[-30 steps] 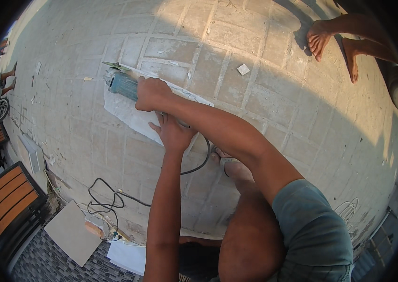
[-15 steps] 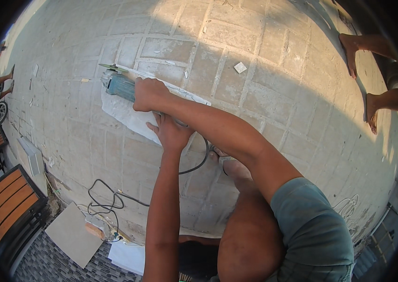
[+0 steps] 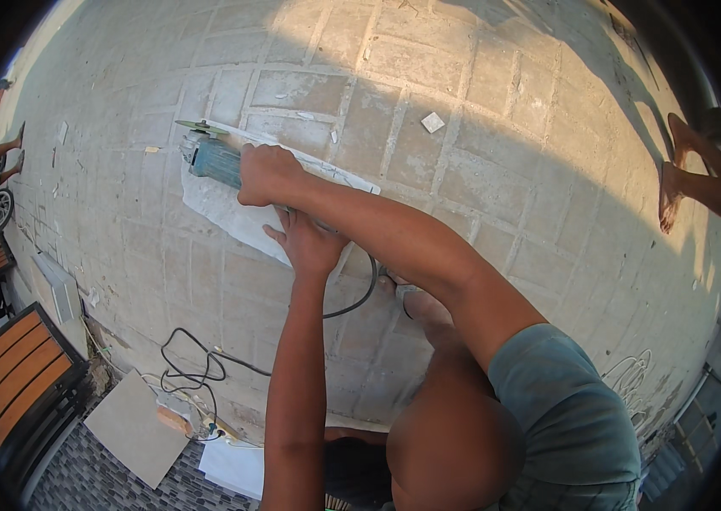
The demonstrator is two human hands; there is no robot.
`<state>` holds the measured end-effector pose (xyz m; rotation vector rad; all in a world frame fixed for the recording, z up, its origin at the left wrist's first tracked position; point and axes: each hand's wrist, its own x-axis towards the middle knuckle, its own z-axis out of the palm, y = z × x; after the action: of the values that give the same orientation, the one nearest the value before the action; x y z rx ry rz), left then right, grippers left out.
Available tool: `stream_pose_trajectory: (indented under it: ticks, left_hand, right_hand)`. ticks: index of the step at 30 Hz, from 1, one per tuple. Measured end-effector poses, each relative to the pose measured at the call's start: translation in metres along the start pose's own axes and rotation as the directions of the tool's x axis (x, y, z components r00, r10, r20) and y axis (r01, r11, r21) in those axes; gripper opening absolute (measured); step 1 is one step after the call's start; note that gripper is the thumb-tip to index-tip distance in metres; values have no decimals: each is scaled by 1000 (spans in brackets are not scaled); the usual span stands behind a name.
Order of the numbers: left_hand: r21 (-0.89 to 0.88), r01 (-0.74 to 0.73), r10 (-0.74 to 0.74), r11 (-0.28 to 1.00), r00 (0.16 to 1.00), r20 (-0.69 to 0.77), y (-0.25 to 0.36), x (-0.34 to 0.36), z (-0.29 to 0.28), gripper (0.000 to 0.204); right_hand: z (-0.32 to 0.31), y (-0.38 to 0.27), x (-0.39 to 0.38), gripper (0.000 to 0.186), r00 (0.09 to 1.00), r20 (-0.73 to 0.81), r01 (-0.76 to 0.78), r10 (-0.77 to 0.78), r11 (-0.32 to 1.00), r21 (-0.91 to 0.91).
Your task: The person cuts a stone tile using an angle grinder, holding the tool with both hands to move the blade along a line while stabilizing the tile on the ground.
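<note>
My right hand (image 3: 271, 175) is closed around the body of a blue-green angle grinder (image 3: 216, 163). Its thin greenish disc (image 3: 198, 127) stands at the far left end, by the far edge of a pale tile slab (image 3: 224, 209) lying on the paving. Below my right forearm, my left hand (image 3: 314, 244) rests on the slab with thumb and forefinger spread; the forearm covers its other fingertips. A dark cable (image 3: 371, 285) runs from behind my hands toward my foot.
Another person's bare feet (image 3: 671, 196) are on the paving at right. A small square tile piece (image 3: 433, 123) lies beyond the slab. Coiled black cord (image 3: 194, 366), a beige tile (image 3: 137, 426) and a wooden-slatted chair (image 3: 20, 366) are at lower left.
The grinder and my right hand have shifted very slightly left. At the right, the other person's feet have moved closer together. My left hand stays nearly in place.
</note>
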<state>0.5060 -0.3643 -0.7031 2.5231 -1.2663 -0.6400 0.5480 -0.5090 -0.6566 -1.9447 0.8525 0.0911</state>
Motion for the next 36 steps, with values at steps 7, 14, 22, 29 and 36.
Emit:
stream_pose_trajectory:
  ticks: [7, 14, 22, 29, 36]
  left_hand:
    - [-2, -3, 3, 1000, 1000, -5, 1, 0, -1, 103]
    - [-26, 13, -13, 1000, 1000, 10, 4, -1, -3, 105]
    - [9, 12, -12, 1000, 999, 33, 2, -1, -3, 105]
    - [-9, -15, 15, 1000, 1000, -15, 0, -1, 3, 100]
    - [19, -2, 2, 1000, 1000, 7, -4, 0, 4, 98]
  right_hand:
    - [0, 0, -1, 55, 1000, 6, 7, -7, 1000, 2]
    - [0, -1, -1, 55, 1000, 5, -9, 9, 1000, -9]
    - [-2, 1, -4, 54, 1000, 2, 17, -17, 999, -31]
    - [-2, 1, -6, 54, 1000, 8, 5, -5, 1000, -15]
    - [1, -1, -5, 55, 999, -20, 27, -27, 1000, 6]
